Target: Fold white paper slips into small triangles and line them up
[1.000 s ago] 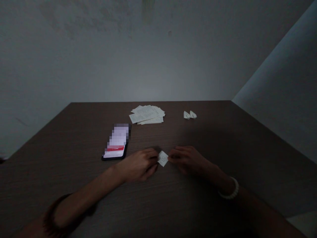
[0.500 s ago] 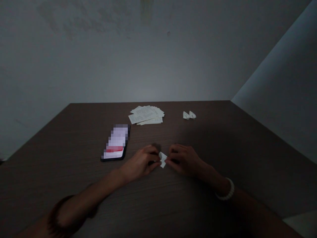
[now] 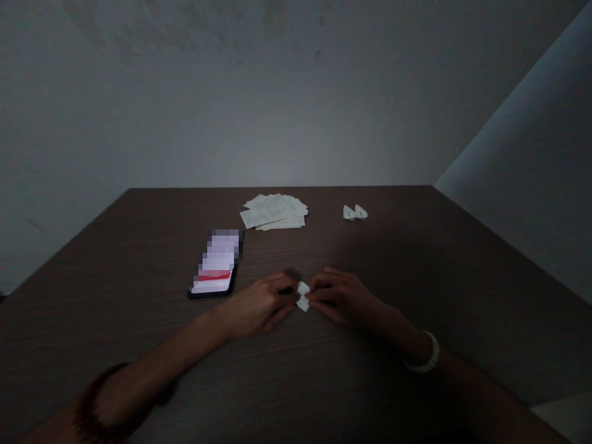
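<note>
A small folded piece of white paper (image 3: pixel 303 304) is held just above or on the table, between my two hands. My left hand (image 3: pixel 266 303) pinches its left edge with thumb and fingers. On the other side, my right hand (image 3: pixel 345 297) is closed on its right edge, fingertips close to those of the left. The fingers cover both sides of the paper, so only its middle shows, with creases. Dim light hides the finer folds.
On the brown table (image 3: pixel 277 382) a phone (image 3: pixel 216 262) with a lit, blurred screen lies left of my hands. Farther back sits a fanned pile of printed paper slips (image 3: pixel 274 211). A folded paper bow shape (image 3: pixel 355 213) stands at the back right. Behind is a wall (image 3: pixel 277 111).
Both hands stay on the paper with only slight finger shifts; the fingertips are a little closer together. The whole view has moved slightly.
</note>
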A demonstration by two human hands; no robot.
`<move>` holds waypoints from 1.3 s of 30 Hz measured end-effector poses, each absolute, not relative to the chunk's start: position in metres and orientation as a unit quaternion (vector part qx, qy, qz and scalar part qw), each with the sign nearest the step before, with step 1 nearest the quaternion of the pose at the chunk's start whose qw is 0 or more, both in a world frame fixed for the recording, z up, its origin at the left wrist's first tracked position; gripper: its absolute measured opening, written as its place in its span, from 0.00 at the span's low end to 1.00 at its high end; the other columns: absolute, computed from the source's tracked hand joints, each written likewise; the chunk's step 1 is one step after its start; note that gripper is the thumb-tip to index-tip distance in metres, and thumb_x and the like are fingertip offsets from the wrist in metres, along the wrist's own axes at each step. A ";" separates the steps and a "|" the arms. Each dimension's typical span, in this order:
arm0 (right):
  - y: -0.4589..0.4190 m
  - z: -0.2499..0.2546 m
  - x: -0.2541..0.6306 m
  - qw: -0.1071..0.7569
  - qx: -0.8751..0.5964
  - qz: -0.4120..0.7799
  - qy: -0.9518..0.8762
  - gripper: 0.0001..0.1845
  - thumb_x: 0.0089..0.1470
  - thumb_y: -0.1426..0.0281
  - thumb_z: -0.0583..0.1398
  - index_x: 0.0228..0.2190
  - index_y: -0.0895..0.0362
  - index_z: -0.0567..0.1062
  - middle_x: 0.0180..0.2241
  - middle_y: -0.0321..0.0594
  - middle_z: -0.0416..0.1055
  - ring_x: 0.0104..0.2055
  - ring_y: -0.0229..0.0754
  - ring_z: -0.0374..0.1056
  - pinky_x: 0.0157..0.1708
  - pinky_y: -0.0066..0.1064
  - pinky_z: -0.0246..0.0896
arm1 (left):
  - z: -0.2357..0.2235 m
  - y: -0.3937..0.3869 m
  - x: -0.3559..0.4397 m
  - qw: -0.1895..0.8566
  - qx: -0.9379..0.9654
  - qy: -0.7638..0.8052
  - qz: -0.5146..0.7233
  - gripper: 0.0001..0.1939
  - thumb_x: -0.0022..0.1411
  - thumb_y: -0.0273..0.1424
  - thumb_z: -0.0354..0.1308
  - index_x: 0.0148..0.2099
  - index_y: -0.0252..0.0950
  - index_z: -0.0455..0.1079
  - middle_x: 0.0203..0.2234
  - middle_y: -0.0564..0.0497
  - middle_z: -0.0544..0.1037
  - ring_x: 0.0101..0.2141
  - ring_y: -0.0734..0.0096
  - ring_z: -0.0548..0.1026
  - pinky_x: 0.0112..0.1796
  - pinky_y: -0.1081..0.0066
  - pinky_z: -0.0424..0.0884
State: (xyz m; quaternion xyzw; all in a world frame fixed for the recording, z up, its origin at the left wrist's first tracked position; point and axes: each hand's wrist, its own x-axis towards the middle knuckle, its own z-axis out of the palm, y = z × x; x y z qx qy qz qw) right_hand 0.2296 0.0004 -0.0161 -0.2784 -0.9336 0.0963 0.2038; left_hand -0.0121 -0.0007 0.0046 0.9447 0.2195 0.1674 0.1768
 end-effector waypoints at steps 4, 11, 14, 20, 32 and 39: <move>0.001 -0.013 0.230 0.172 -0.284 0.074 -0.940 0.09 0.61 0.68 0.56 0.35 0.54 0.77 0.37 0.39 0.71 0.38 0.39 0.65 0.38 0.31 0.59 | 0.003 -0.001 -0.014 0.155 0.950 0.217 0.161 0.12 0.65 0.24 0.50 0.46 0.34 0.73 0.40 0.44 0.72 0.43 0.62 0.71 0.46 0.60 0.71; -0.002 -0.010 0.226 0.175 -0.298 0.073 -0.935 0.10 0.60 0.69 0.55 0.33 0.54 0.77 0.36 0.39 0.70 0.37 0.40 0.62 0.36 0.32 0.56 | 0.007 -0.005 -0.011 0.148 0.950 0.234 0.142 0.11 0.65 0.27 0.51 0.45 0.33 0.74 0.39 0.43 0.71 0.42 0.61 0.70 0.45 0.59 0.70; -0.004 -0.010 0.222 0.189 -0.316 0.081 -0.926 0.10 0.61 0.67 0.55 0.32 0.55 0.76 0.34 0.39 0.70 0.37 0.40 0.62 0.35 0.32 0.55 | 0.007 -0.004 -0.010 0.174 0.939 0.248 0.163 0.11 0.66 0.26 0.51 0.43 0.34 0.75 0.39 0.45 0.72 0.42 0.63 0.70 0.45 0.61 0.70; -0.005 -0.015 0.218 0.214 -0.348 0.095 -0.908 0.07 0.59 0.67 0.58 0.31 0.56 0.75 0.34 0.38 0.70 0.37 0.40 0.62 0.34 0.31 0.55 | 0.007 -0.001 -0.011 0.192 0.933 0.250 0.175 0.10 0.64 0.24 0.51 0.40 0.33 0.75 0.40 0.45 0.74 0.42 0.64 0.72 0.44 0.63 0.71; -0.006 -0.009 0.219 0.186 -0.345 0.119 -0.912 0.07 0.59 0.69 0.58 0.34 0.54 0.78 0.35 0.39 0.70 0.39 0.39 0.63 0.34 0.29 0.56 | 0.009 -0.002 -0.014 0.195 0.933 0.228 0.198 0.12 0.62 0.22 0.51 0.38 0.34 0.76 0.40 0.46 0.77 0.44 0.63 0.73 0.48 0.62 0.71; -0.004 -0.013 0.221 0.214 -0.329 0.103 -0.914 0.08 0.59 0.67 0.58 0.33 0.53 0.78 0.33 0.38 0.71 0.37 0.39 0.62 0.34 0.29 0.55 | 0.005 -0.006 -0.015 0.138 0.946 0.232 0.176 0.12 0.63 0.23 0.50 0.39 0.31 0.75 0.41 0.43 0.76 0.44 0.62 0.73 0.47 0.60 0.72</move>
